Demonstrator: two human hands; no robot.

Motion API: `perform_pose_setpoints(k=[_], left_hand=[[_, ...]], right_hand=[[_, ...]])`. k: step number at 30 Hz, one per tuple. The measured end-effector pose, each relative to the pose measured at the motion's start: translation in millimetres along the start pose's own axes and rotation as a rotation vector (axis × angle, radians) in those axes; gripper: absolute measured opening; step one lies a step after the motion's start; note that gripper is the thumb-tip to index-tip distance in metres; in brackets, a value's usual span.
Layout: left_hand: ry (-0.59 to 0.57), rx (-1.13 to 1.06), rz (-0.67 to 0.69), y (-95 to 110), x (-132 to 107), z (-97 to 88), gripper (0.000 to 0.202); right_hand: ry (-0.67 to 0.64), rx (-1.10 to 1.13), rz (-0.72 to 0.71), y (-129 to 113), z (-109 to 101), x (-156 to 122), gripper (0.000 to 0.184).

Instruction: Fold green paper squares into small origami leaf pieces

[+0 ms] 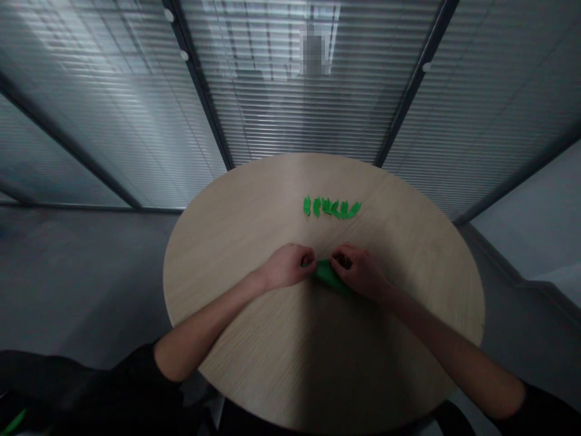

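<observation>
A flat green piece, which looks like paper [330, 276], lies low over the table between my two hands. My left hand [290, 265] pinches its left end, thumb against fingers. At its upper right edge, my right hand [361, 269] is closed in a pinch too and covers part of the piece. Beyond the hands, several small green leaf-like pieces [334, 208] lie side by side in a short row. Their exact kind is too small to tell.
The round wooden table [236, 224] has a pale grain top. Behind it stand glass partitions with horizontal blinds [299, 115] and dark frames. Grey floor [113, 272] shows on the left. A bright green strip [16, 421] is at the lower left corner.
</observation>
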State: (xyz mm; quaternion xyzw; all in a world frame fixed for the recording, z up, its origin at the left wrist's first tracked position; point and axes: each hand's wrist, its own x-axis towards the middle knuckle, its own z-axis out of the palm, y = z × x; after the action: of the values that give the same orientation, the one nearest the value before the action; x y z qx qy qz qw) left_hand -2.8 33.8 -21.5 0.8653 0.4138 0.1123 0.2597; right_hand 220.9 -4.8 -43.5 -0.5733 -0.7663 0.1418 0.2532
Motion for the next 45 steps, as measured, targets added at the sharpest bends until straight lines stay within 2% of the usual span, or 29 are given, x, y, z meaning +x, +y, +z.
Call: perform_pose_setpoints(k=[14, 19, 25, 29, 33, 36, 40, 45], left_hand=[[0.020, 0.056, -0.061, 1.1, -1.3, 2.0, 0.024], [0.026, 0.042, -0.069, 2.8, -1.7, 1.0, 0.023], [-0.008, -0.048, -0.019, -0.5, -1.2, -2.6, 0.027], [0.022, -0.165, 0.049, -3.0, -0.8, -4.1, 0.031], [0.106, -0.311, 0.068, -0.5, -0.4, -5.6, 0.031], [0.146, -0.401, 0.064, 3.1, -0.5, -6.2, 0.030], [0.139, -0.485, 0.051, 6.9, -1.9, -5.6, 0.031], [0.104, -0.553, 0.026, 10.0, -2.9, -5.8, 0.031]], right_hand=[[0.011, -0.047, 0.000, -3.5, 4.1, -0.2, 0.003], [0.034, -0.022, 0.031, -2.6, 5.2, -0.4, 0.014], [0.014, 0.021, -0.015, 0.6, 5.6, 0.8, 0.019], [-0.006, 0.184, 0.010, 5.3, 0.0, 4.1, 0.020], [-0.005, 0.540, 0.204, 7.9, -7.7, 5.5, 0.034], [0.013, 0.727, 0.274, 5.0, -11.5, 3.9, 0.035], [0.104, 0.768, 0.259, -0.4, -13.8, 1.0, 0.030], [0.119, 0.766, 0.263, -1.7, -15.7, 0.2, 0.028]])
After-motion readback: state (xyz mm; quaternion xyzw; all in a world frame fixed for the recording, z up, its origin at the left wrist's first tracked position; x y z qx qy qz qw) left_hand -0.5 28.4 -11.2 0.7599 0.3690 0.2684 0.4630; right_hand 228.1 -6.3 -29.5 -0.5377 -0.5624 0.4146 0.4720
